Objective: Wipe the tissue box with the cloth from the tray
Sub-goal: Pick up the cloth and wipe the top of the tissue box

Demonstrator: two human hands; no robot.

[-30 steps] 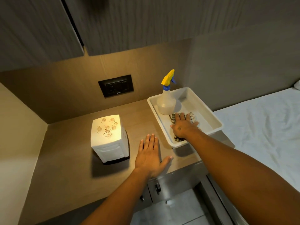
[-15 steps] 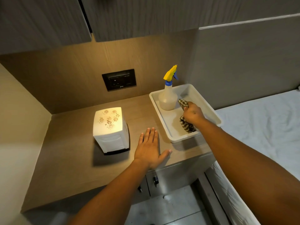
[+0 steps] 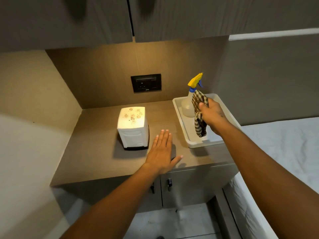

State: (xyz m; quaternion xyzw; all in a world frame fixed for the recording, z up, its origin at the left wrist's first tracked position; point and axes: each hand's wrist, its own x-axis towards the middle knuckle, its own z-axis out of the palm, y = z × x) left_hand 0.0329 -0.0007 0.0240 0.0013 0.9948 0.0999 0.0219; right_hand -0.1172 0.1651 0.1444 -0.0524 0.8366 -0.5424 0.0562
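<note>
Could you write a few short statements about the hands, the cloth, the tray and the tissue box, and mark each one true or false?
1. The right hand grips the checked cloth above the tray. True.
2. The left hand rests on top of the tissue box. False: it lies flat on the counter, just right of the box.
3. The spray bottle stands in the tray. True.
4. The cloth is already touching the tissue box. False: it hangs over the tray, well apart from the box.
5. The top of the tissue box shows brownish spots. True.
</note>
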